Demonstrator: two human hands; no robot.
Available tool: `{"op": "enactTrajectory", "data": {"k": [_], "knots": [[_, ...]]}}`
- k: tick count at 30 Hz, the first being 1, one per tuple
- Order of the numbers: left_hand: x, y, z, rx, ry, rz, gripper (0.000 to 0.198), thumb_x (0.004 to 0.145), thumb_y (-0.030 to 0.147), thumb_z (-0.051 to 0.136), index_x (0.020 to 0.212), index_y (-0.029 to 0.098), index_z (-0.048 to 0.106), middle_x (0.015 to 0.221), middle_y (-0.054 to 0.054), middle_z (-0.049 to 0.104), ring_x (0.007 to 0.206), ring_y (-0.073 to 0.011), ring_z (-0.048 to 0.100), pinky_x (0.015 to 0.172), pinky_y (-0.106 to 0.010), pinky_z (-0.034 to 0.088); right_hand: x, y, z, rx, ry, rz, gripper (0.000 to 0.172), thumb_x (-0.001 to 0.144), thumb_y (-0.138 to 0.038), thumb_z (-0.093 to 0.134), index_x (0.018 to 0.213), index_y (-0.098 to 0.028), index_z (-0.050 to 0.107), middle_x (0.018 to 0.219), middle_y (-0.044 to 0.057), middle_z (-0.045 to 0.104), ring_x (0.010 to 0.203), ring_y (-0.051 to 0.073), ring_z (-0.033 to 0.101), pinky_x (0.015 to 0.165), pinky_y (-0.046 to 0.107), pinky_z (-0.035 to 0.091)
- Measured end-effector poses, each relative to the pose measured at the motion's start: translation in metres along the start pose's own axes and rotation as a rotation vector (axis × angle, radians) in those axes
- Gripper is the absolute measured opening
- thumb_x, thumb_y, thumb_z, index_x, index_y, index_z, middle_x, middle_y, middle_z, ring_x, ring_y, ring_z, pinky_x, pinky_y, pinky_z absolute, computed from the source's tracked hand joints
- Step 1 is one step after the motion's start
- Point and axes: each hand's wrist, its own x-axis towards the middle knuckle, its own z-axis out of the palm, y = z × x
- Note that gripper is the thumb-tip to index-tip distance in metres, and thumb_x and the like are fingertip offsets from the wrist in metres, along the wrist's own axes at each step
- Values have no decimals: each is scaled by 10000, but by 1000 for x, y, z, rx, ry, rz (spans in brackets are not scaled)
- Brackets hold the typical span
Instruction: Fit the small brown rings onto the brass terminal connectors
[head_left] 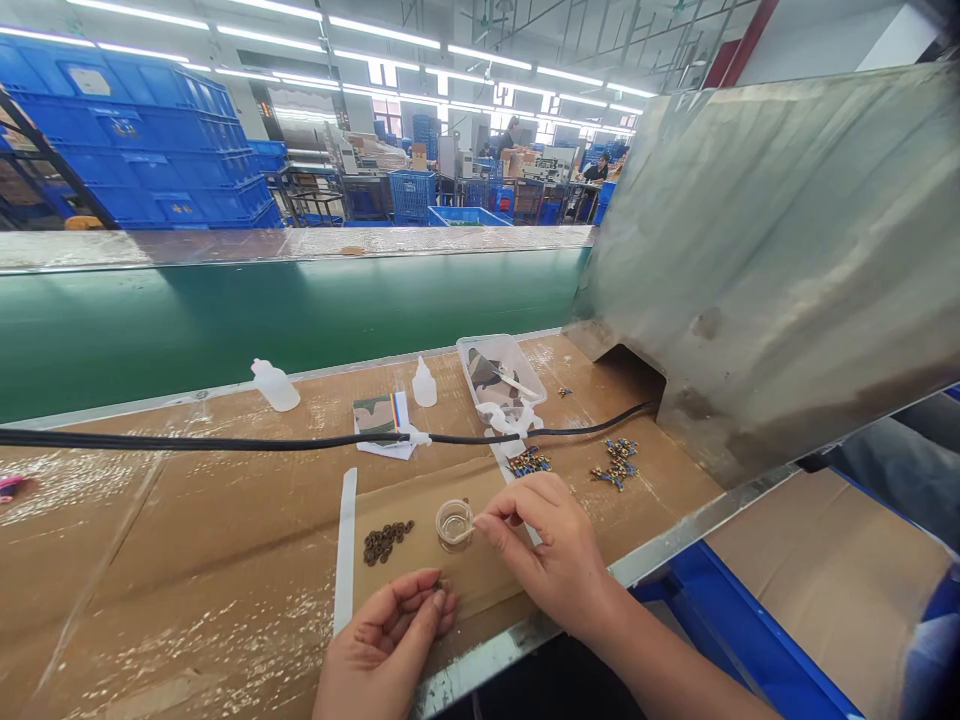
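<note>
My left hand, near the table's front edge, pinches a small dark round piece between thumb and fingertips. A thin pale stick is gripped in my right hand, its tip down in a small clear cup. What the cup contains is hard to make out. To its left lies a loose pile of small brown round pieces, several of them, on a tan sheet taped to the table. Behind my right hand are piles of small blue-and-gold parts.
A black cable crosses the table into a metal housing at right. Two white squeeze bottles, a camouflage-patterned card and a clear plastic tray stand behind it. Beyond runs a green conveyor belt.
</note>
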Motion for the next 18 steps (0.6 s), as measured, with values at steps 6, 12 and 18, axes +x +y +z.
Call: {"op": "enactTrajectory", "data": {"k": [6, 12, 18], "knots": [[-1, -2, 0, 0, 13, 22, 360, 534, 378, 838, 794, 152, 731, 747, -76, 760, 739, -203, 711, 741, -262, 555, 5, 9, 9, -109, -44, -33, 166, 906, -246, 576, 751, -190, 597, 743, 7, 632, 737, 164, 527, 734, 317, 337], [-1, -2, 2, 11, 30, 23, 363, 528, 384, 838, 789, 152, 736, 750, -77, 759, 746, -213, 711, 758, -283, 556, 2, 11, 17, -139, -97, -48, 147, 910, -241, 574, 779, -184, 607, 763, 15, 634, 759, 170, 528, 766, 331, 332], [3, -5, -1, 17, 11, 12, 401, 505, 399, 846, 801, 154, 733, 763, -67, 761, 752, -207, 711, 749, -276, 561, 1, 13, 18, -118, -103, -46, 156, 901, -238, 587, 758, -183, 613, 733, 13, 626, 730, 166, 521, 766, 331, 335]]}}
